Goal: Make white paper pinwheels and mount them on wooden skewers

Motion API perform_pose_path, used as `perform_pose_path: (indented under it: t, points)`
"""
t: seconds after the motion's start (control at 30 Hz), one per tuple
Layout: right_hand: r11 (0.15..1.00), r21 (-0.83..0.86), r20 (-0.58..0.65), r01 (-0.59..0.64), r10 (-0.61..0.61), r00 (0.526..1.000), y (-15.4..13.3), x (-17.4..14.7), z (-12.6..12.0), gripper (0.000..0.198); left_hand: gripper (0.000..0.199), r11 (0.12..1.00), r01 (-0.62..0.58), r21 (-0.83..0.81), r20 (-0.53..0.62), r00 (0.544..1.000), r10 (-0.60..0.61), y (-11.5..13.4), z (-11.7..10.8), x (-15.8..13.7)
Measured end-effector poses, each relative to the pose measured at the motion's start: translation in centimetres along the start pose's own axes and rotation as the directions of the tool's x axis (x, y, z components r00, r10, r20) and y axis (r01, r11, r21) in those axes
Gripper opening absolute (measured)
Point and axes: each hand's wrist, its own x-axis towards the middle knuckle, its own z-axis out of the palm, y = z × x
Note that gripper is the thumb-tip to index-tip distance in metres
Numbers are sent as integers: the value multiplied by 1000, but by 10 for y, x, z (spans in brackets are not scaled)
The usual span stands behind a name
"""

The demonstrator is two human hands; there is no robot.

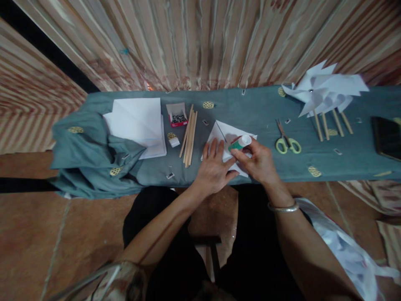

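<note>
In front of me a white paper square point(233, 128) lies on the cloth, with a slit running in from its upper corner. My left hand point(213, 169) rests flat on the paper's left side, fingers spread. Wrapped round a green and white glue stick point(239, 143), my right hand point(258, 161) holds it tilted over the middle of the paper. The glue stick's lower end is hidden, so I cannot tell whether it touches the sheet. Several wooden sticks point(189, 140) lie left of my left hand. Scissors point(286, 142) with green handles lie right of my right hand.
A stack of white paper point(138, 121) lies at the left, near a small box of metal pins point(177, 115) and a white eraser-like block point(174, 142). Several paper pinwheels point(326, 90) on sticks lie at the right. A dark phone-like object point(387, 136) sits at the right edge.
</note>
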Motion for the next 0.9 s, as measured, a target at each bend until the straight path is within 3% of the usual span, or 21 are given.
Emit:
perform_pose_path:
  t: [0.9]
  points:
    - [989,-135,-61,55,-64,996,-4,12,9,30,50,1000,1,17,-14,1000,-1,1,-1,0]
